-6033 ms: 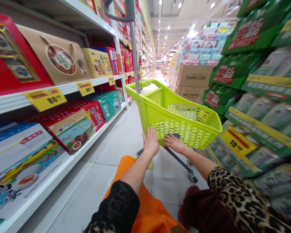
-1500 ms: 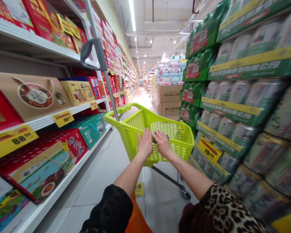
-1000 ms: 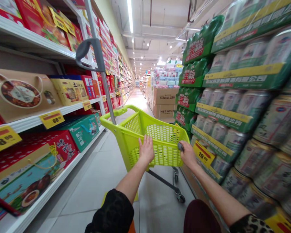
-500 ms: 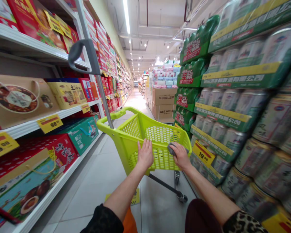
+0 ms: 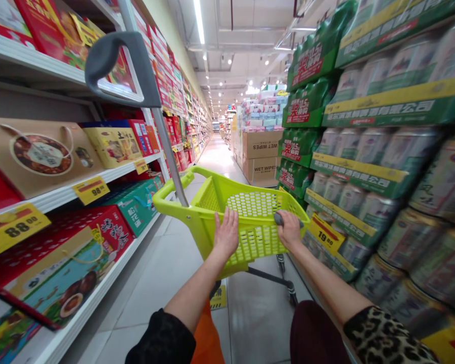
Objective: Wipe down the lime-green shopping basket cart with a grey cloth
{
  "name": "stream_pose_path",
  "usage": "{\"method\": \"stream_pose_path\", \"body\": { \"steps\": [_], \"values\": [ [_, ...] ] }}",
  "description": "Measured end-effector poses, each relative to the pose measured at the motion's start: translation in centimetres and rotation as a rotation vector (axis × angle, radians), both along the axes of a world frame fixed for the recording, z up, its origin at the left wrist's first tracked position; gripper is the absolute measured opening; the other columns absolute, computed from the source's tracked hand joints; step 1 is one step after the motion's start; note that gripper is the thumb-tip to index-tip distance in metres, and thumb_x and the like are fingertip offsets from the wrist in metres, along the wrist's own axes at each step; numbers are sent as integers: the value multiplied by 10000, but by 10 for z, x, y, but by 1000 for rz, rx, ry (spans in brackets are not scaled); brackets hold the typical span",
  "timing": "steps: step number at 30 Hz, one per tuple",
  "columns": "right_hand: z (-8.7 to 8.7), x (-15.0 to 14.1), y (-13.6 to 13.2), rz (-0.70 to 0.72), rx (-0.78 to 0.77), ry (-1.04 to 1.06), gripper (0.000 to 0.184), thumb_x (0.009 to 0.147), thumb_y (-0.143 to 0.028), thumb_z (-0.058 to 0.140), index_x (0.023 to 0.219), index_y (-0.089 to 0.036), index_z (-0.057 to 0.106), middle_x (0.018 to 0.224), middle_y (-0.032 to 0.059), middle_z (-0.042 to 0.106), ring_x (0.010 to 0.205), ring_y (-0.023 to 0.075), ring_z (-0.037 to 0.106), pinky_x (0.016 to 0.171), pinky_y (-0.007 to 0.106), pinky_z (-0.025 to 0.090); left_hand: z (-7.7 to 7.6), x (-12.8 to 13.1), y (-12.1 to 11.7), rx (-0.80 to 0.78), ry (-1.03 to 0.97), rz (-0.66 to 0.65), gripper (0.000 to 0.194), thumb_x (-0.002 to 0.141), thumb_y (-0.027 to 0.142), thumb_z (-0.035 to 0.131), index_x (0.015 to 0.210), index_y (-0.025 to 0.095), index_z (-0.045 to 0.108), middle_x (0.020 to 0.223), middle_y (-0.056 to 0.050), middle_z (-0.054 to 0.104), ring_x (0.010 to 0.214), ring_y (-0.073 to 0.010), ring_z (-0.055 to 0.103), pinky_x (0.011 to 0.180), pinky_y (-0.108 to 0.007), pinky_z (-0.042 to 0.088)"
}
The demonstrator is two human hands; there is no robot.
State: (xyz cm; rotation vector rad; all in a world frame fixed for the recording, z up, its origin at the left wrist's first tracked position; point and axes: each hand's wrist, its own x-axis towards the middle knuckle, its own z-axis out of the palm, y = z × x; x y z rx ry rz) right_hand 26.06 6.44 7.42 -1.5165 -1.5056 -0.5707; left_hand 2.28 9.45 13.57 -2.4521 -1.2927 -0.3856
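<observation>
My left hand (image 5: 226, 233) lies open on the green shopping cart (image 5: 258, 243) (flat, I think only to steady it); my right hand (image 5: 290, 231) curls at its rim, but I cannot tell the grip. The cart stands on the tile floor (image 5: 167, 283).

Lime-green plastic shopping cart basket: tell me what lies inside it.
The perforated floor of the lime-green plastic basket shows. A small grey object sits at the rim by the right hand; that hand and the left hand hide the rim beneath them.
</observation>
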Motion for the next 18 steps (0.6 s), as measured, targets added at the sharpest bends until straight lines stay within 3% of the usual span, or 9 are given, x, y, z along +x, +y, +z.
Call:
{"method": "stream_pose_path", "body": {
  "steps": [4,6,9,14,18],
  "values": [
    [18,-68,19,179,-37,-35,492,648,-85,418,1125,-146,525,1109,108,561,1049,247,469,923,404,358,1,12,-6,5,-12,2,566,785,156,300,1343,62,320,1408,-141,346,1348,-270,159,1067,-588,7],
    [22,-86,24,205,-38,-20,488,655,-86,419,1128,-142,523,1106,109,564,1041,244,473,919,398,358,4,8,-6,4,-2,-13,566,786,164,303,1343,63,317,1414,-135,337,1350,-265,155,1067,-586,16],
    [19,-78,22,240,-43,-37,487,668,-88,420,1143,-144,512,1124,107,560,1050,238,471,915,392,359,8,-5,-4,0,25,-31,589,773,155,315,1356,76,295,1440,-114,291,1356,-244,139,1084,-548,24],
    [8,-29,8,210,-39,-80,473,680,-103,428,1143,-143,513,1114,117,560,1061,244,465,905,401,360,8,-21,-2,40,19,39,634,744,134,340,1371,73,266,1456,-112,251,1366,-237,96,1101,-505,4],
    [15,-42,8,146,-57,-32,477,665,-108,423,1130,-156,521,1075,104,575,1012,246,485,878,401,366,4,-12,-3,23,15,32,606,758,147,342,1359,79,298,1435,-118,300,1362,-250,114,1092,-528,-22]
  ]
}}
